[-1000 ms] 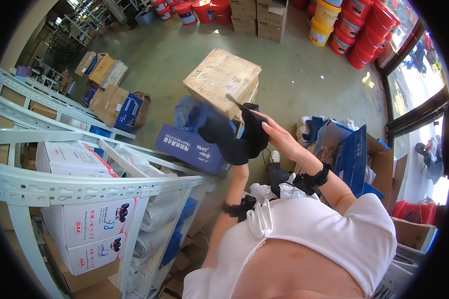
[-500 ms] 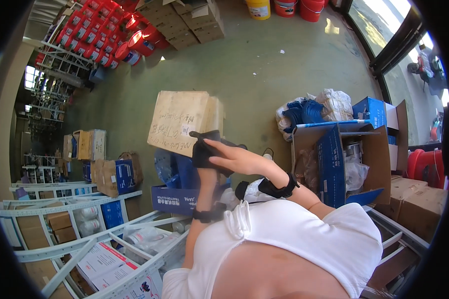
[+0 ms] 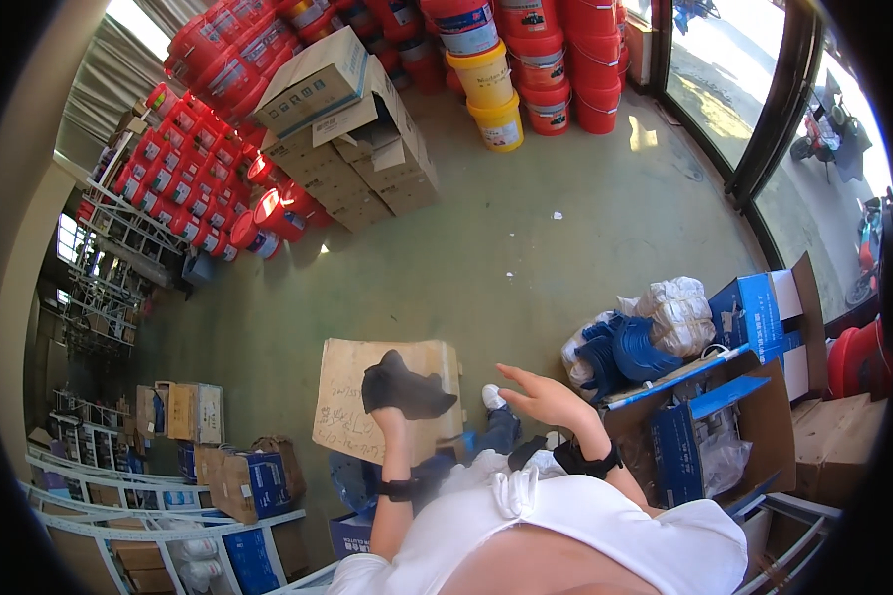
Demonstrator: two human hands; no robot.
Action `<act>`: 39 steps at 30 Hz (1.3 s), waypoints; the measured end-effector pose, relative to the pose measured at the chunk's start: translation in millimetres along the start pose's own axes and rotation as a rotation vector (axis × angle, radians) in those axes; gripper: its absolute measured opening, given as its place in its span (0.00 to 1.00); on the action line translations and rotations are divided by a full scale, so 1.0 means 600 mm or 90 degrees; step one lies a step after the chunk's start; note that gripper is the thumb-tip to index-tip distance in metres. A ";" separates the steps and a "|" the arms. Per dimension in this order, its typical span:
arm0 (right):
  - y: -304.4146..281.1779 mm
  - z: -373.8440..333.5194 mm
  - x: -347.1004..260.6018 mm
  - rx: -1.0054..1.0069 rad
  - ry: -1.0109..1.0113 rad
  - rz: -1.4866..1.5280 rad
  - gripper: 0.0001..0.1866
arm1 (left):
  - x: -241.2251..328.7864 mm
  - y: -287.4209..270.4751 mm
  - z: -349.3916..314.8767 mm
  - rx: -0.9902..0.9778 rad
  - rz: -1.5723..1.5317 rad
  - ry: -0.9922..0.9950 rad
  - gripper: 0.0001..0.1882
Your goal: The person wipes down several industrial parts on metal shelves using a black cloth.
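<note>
My left hand [image 3: 391,420] is raised in front of a pale cardboard box [image 3: 339,392] with handwriting on it. A soft black cloth-like piece [image 3: 412,387], perhaps a glove, covers its fingers, so I cannot make out whether it is worn or held. To the right, my right hand [image 3: 551,399] hangs in the air with fingers stretched and apart, nothing in it. Dark bands circle both wrists.
Blue wrapped parts [image 3: 625,347] and an open blue-and-brown carton [image 3: 679,446] stand on my right. White metal racks [image 3: 169,511] are at lower left. Farther off are stacked brown cartons [image 3: 352,149] and red buckets [image 3: 184,188]. Glass doors [image 3: 724,69] line the far right.
My right hand has let go of the black piece and moved away to the right, fingers spread. The view has tilted up, showing more of the buckets and cartons.
</note>
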State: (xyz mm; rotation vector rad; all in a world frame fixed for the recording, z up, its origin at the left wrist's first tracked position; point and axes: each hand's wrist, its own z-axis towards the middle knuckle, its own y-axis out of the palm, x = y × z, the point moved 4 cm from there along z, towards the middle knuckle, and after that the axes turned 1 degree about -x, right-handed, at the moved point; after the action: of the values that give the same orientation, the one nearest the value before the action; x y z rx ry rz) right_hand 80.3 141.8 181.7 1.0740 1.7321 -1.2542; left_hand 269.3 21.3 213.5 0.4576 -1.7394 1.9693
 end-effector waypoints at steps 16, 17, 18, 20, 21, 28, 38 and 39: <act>-0.320 0.030 0.110 0.490 0.134 -0.075 0.20 | -0.076 0.119 0.260 -0.079 -0.325 -0.017 0.17; -0.311 0.024 0.184 0.525 0.203 -0.042 0.21 | -0.080 0.128 0.268 -0.091 -0.364 -0.022 0.17; -0.282 0.019 0.246 0.534 0.247 0.024 0.22 | -0.088 0.140 0.275 -0.101 -0.388 -0.033 0.17; -0.184 0.011 0.324 0.457 0.416 0.219 0.26 | -0.110 0.165 0.289 -0.111 -0.439 -0.068 0.17; -0.115 -0.005 0.358 0.437 0.552 0.339 0.32 | -0.121 0.177 0.297 -0.112 -0.459 -0.087 0.17; 0.034 0.074 0.431 0.329 0.713 0.673 0.33 | -0.091 0.241 0.411 -0.096 -0.498 -0.122 0.17; -0.160 0.295 0.432 0.278 0.641 0.721 0.33 | 0.020 0.253 0.537 -0.021 -0.644 -0.213 0.21; -0.189 0.316 0.428 0.282 0.631 0.706 0.34 | 0.011 0.263 0.545 -0.041 -0.595 -0.169 0.22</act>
State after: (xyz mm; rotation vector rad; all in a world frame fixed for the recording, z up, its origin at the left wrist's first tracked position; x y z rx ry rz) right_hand -106.2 -7.5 -58.5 2.7069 0.9867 -0.3301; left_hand 158.2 -314.8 131.7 1.2733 -1.3268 1.2045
